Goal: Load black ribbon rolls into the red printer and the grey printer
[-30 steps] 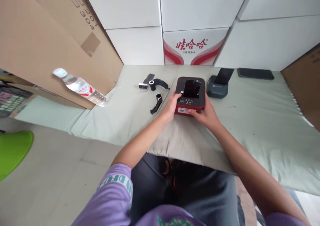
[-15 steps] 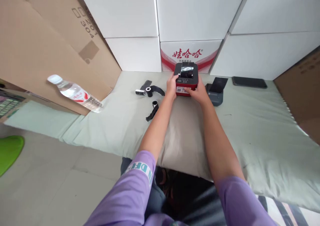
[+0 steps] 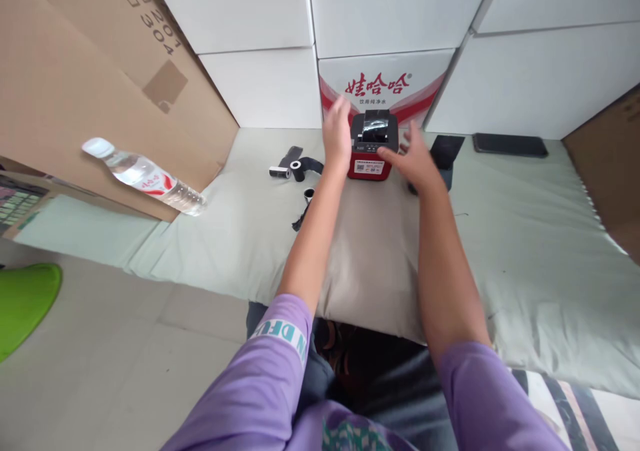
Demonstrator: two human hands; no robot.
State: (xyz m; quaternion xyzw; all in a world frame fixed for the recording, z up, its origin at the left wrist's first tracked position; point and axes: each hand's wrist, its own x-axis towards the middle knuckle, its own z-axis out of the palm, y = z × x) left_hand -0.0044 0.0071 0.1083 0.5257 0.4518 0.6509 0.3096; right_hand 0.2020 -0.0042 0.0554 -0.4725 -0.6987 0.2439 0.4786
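Observation:
A small red and black printer [image 3: 371,146] stands on the pale green cloth [image 3: 520,238], close to a white box with red print [image 3: 385,88]. My left hand [image 3: 337,134] hovers just left of the printer, fingers spread, holding nothing. To the printer's right, my right hand [image 3: 414,161] is also off it with fingers apart. Both arms reach far forward in purple sleeves.
Black ribbon rolls [image 3: 296,168] and a loose black strip [image 3: 303,211] lie left of the printer. A grey device [image 3: 443,154] sits behind my right hand, a dark phone [image 3: 510,144] further right. A water bottle [image 3: 145,176] lies against brown cardboard [image 3: 100,84]. White boxes [image 3: 260,31] wall the back.
Both hands pushed the printer away from me to the back by the white boxes, then let go of it and opened.

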